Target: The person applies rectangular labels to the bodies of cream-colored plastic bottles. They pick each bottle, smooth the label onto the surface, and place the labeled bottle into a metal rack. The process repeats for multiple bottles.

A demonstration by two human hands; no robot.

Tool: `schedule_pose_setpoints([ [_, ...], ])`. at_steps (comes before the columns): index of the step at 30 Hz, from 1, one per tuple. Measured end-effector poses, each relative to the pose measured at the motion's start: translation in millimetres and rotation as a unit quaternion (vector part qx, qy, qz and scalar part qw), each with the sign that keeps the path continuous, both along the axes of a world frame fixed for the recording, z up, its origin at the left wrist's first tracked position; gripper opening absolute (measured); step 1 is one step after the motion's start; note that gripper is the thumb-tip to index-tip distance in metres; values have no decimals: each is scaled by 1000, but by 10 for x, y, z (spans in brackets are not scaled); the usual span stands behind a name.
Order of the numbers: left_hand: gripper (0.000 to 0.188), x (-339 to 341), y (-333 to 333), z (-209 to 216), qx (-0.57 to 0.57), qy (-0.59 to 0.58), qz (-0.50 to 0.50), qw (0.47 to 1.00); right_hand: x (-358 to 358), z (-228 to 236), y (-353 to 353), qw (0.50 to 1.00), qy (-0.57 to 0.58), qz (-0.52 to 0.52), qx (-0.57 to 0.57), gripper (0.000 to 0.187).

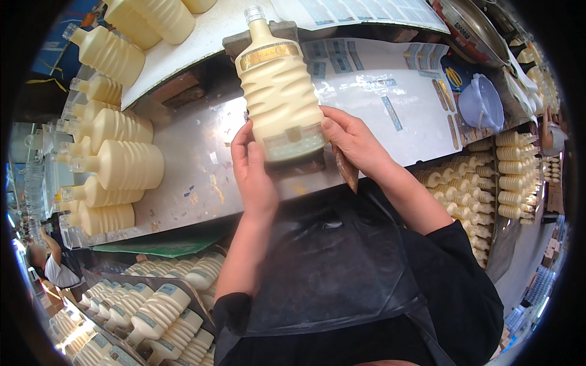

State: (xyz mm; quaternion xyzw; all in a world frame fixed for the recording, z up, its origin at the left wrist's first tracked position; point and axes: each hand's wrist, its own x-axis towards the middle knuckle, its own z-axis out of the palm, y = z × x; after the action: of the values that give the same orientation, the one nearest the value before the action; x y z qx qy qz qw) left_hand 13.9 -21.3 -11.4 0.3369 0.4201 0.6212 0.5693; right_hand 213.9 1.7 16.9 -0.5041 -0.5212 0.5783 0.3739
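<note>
A cream bottle point(282, 100) with a wavy ribbed body and a clear neck lies before me, its neck pointing away. It bears a gold-toned label point(268, 56) at the shoulder and a pale band-shaped label point(294, 141) near the base. The shoulder end is over a dark block point(234, 44). My left hand point(253, 171) is closed against the left side of the base, thumb upward. My right hand point(354, 139) grips the right side, its thumb on the lower label's end. A brown, flat, pointed piece point(345, 171) juts from below my right palm; its kind is unclear.
The metal worktable point(183, 204) carries a white sheet with label strips point(390, 113) on the right. Several cream bottles point(125, 165) lie stacked at left. A lavender bucket point(481, 102) stands at right. Labelled bottles point(162, 311) fill a crate lower left; more bottles point(464, 189) are racked right.
</note>
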Motion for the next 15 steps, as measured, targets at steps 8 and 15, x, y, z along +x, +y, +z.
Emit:
schedule_pose_setpoints([
  [8,36,37,39,-8,15,57,13,998,-22,-103,-6,1000,0,-9,-4,46],
  [15,74,-137,-72,-124,89,289,-15,953,94,15,-48,995,46,-39,-77,46],
])
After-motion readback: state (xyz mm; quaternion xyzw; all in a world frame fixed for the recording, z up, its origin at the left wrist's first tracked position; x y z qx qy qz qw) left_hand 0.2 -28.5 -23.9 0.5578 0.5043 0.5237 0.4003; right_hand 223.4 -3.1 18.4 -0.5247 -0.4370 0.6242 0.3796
